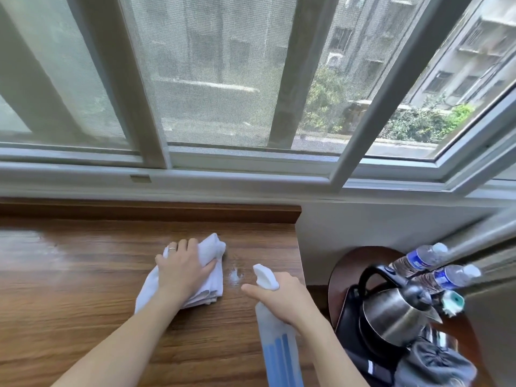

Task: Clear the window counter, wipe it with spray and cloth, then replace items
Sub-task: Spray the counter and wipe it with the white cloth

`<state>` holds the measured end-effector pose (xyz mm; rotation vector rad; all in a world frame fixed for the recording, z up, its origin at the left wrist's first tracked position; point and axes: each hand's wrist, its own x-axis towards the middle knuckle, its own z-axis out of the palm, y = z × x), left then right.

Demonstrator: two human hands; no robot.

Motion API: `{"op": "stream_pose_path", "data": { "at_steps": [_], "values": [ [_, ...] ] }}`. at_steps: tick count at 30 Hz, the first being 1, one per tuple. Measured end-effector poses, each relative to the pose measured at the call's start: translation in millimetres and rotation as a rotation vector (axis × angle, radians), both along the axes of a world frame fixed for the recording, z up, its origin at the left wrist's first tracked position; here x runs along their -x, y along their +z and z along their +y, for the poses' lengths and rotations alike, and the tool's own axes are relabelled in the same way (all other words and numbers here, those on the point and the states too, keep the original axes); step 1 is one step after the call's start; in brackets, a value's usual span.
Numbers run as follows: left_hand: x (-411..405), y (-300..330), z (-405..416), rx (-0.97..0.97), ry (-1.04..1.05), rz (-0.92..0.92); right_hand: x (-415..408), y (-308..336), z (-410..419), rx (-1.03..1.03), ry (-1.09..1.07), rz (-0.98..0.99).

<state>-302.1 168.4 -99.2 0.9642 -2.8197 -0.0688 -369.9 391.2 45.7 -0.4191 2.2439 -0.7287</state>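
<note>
The wooden window counter runs below the window. My left hand lies flat on a folded white cloth, pressing it onto the counter near its right end. My right hand grips a translucent spray bottle with blue liquid; its white nozzle points toward the cloth and my index finger is stretched out along the trigger. A small wet white patch of spray sits on the wood between the cloth and the nozzle.
To the right, a lower round dark table carries a steel kettle, two plastic water bottles, a black tray, a white-and-teal item and grey fabric. A white wall and window frame stand behind the counter.
</note>
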Motion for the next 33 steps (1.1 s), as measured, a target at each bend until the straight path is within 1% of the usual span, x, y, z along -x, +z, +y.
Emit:
{"op": "stream_pose_path", "data": {
  "at_steps": [3,8,11,13,17,22,27,33],
  "values": [
    [20,2,-5,-0.009,0.015,-0.01,5,1,-3,0.001,0.002,0.014],
    [62,13,-11,-0.092,0.042,-0.05,14,3,-8,0.018,-0.017,0.024],
    [74,15,-10,-0.093,0.032,-0.042,18,3,-10,0.03,-0.016,0.029],
    [73,15,-8,-0.054,0.007,-0.035,19,2,-11,0.031,-0.017,0.032],
    [66,17,-5,-0.012,-0.08,-0.078,21,-1,-13,0.029,-0.01,0.027],
    [39,11,18,0.024,-0.162,-0.007,19,-1,-14,0.018,-0.02,0.025],
    [8,3,57,0.041,-0.201,0.079,23,1,-11,0.013,-0.034,0.028],
    [17,0,55,0.106,-0.186,0.114,27,5,-10,0.045,-0.031,0.045]
  ]
}}
